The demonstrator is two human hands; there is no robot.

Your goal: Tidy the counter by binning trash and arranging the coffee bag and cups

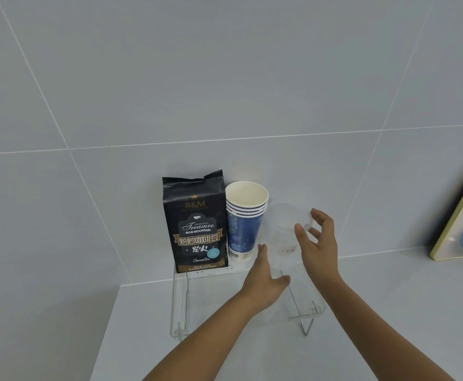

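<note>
A black coffee bag (196, 224) stands upright at the back left of a clear acrylic stand (179, 306), against the tiled wall. Right beside it is a nested stack of blue paper cups (244, 224), mouth up. To their right stands a clear plastic cup (281, 229), hard to make out against the wall. My right hand (319, 243) has thumb and forefinger pinched on that cup's right rim. My left hand (263, 281) is spread at the cup's base, thumb up along its left side; whether it touches the cup is unclear.
The stand rests on a pale grey counter (142, 339) in a corner of grey wall tiles. A framed picture (461, 221) with a yellowish edge leans against the wall at the far right.
</note>
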